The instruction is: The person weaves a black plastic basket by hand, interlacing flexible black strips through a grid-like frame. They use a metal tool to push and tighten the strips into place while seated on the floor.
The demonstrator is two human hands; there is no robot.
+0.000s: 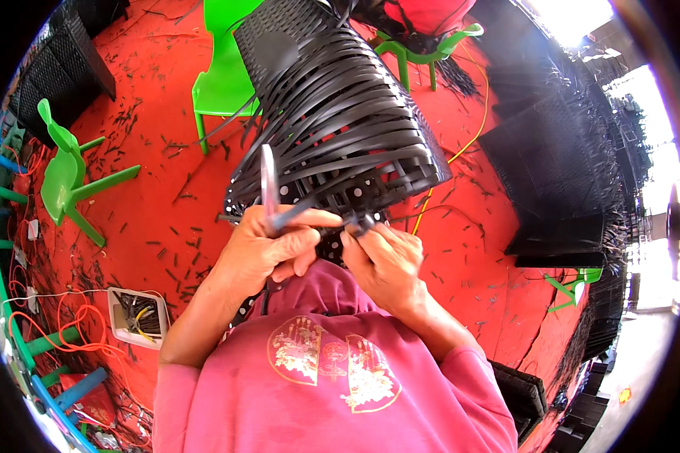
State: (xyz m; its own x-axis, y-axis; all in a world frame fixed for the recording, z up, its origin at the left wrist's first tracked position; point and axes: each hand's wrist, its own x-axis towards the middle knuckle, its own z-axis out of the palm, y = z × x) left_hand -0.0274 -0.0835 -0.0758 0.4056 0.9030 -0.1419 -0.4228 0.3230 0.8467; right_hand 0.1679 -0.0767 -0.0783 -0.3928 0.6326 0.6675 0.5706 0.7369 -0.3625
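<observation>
Strip of black material (363,224) is pinched by the right hand (385,260) at the near edge of the woven piece (347,113); beside that edge, a blurred metal tool (269,177) is gripped in the left hand (266,245)

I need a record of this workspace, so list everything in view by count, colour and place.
Woven piece: one, black, top centre
Dotted fabric: count unclear, black with white dots, by the hands
Blurred tool: one, silvery, in the left hand
Dark piece: one, black, at the right hand
Chairs: at least four, green, left, top and right
Woven panels: several, black, right and upper left
Bin: one, whitish, lower left
Cable: one, yellow, right of centre
Tubular frame: one, green and blue, left edge
Scraps: many, black, across the floor
Floor: one, red, throughout
Shirt: one, pink, lower centre
Hands: two, bare, centre
</observation>
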